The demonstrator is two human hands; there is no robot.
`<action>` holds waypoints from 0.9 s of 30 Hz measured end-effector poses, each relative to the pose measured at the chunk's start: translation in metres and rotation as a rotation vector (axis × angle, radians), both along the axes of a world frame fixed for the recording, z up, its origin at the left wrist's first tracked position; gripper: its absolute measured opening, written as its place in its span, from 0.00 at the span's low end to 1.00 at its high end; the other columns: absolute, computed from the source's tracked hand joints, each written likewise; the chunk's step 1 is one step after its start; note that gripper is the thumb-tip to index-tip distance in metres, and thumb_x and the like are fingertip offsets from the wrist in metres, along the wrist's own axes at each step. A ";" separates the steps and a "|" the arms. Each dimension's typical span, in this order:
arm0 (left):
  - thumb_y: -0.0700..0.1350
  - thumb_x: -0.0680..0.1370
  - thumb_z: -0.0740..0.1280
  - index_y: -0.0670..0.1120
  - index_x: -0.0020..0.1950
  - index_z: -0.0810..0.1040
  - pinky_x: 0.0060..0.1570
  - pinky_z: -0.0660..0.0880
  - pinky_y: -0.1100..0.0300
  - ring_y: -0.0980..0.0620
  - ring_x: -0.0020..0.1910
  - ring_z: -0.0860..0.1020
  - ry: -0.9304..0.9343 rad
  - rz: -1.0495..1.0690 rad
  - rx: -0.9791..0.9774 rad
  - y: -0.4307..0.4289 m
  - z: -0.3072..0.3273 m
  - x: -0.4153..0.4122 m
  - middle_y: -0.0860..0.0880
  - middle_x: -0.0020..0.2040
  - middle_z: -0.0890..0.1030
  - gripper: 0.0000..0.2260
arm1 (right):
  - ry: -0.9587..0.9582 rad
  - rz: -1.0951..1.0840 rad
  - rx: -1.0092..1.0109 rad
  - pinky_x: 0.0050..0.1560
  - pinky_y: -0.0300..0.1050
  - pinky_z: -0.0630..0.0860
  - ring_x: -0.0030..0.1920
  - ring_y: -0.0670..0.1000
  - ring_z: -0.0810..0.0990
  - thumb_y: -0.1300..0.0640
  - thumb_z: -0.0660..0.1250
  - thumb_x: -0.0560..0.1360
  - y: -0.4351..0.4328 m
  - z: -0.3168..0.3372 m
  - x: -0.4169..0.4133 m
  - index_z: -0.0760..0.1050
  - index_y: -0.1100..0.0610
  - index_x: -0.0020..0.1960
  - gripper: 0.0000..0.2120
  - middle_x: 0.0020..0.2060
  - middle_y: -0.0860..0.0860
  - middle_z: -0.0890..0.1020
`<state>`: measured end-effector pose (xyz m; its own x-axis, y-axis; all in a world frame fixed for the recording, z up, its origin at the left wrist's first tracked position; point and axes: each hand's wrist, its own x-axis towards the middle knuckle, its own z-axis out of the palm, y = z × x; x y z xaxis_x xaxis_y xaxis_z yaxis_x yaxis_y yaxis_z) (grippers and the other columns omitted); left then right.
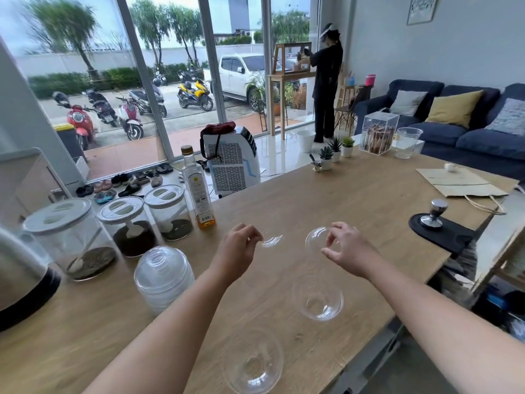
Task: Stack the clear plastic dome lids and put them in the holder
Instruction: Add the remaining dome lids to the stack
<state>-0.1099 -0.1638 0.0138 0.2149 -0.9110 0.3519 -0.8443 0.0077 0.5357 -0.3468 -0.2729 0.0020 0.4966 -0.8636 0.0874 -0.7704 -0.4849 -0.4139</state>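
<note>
Left hand (pixel 237 250), right hand (pixel 345 248) each pinch dome lid; bottle (pixel 197 189) label unreadable

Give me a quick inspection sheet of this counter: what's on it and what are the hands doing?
Surface: wooden counter, mostly bare in the middle.
Job's things: stack of dome lids at left; two loose lids lying on the counter, near lid and middle lid; no holder identifiable.
Clutter: three lidded jars, syrup bottle, tamper on black mat, paper bag, small potted plants.
Grips: left hand pinches a lid's rim; right hand holds another lid.
Cables: nothing seen on the counter.
Surroundings: sofa, glass doors, a person standing in the background.
</note>
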 end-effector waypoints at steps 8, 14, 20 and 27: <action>0.38 0.78 0.61 0.47 0.55 0.75 0.37 0.74 0.61 0.52 0.35 0.76 0.382 0.325 -0.222 0.032 0.055 0.048 0.49 0.38 0.78 0.09 | -0.165 0.230 -0.086 0.67 0.44 0.61 0.69 0.56 0.67 0.50 0.69 0.72 0.007 0.049 0.088 0.72 0.50 0.45 0.07 0.68 0.55 0.70; 0.38 0.79 0.60 0.43 0.58 0.75 0.42 0.78 0.57 0.51 0.38 0.77 0.775 0.498 -0.318 0.085 0.068 0.089 0.47 0.40 0.79 0.09 | -0.235 0.381 -0.081 0.68 0.46 0.62 0.69 0.55 0.67 0.51 0.69 0.72 0.030 0.067 0.145 0.72 0.51 0.45 0.07 0.68 0.55 0.70; 0.34 0.79 0.59 0.38 0.56 0.75 0.35 0.72 0.63 0.52 0.32 0.73 0.985 0.621 -0.242 0.125 0.041 0.115 0.45 0.35 0.76 0.08 | -0.274 0.484 -0.052 0.66 0.46 0.63 0.69 0.56 0.67 0.51 0.66 0.75 0.054 0.069 0.190 0.75 0.56 0.47 0.08 0.67 0.55 0.71; 0.35 0.78 0.60 0.42 0.47 0.76 0.34 0.72 0.64 0.54 0.28 0.73 1.053 0.643 -0.108 0.138 0.009 0.121 0.46 0.34 0.75 0.06 | -0.277 0.533 -0.008 0.64 0.43 0.63 0.67 0.55 0.68 0.52 0.66 0.75 0.063 0.061 0.215 0.75 0.59 0.48 0.09 0.64 0.56 0.73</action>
<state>0.0115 -0.0254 0.0230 0.8358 -0.5127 -0.1964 0.1300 -0.1627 0.9781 -0.1323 -0.2097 0.0625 0.8192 -0.5003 0.2805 -0.2840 -0.7787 -0.5594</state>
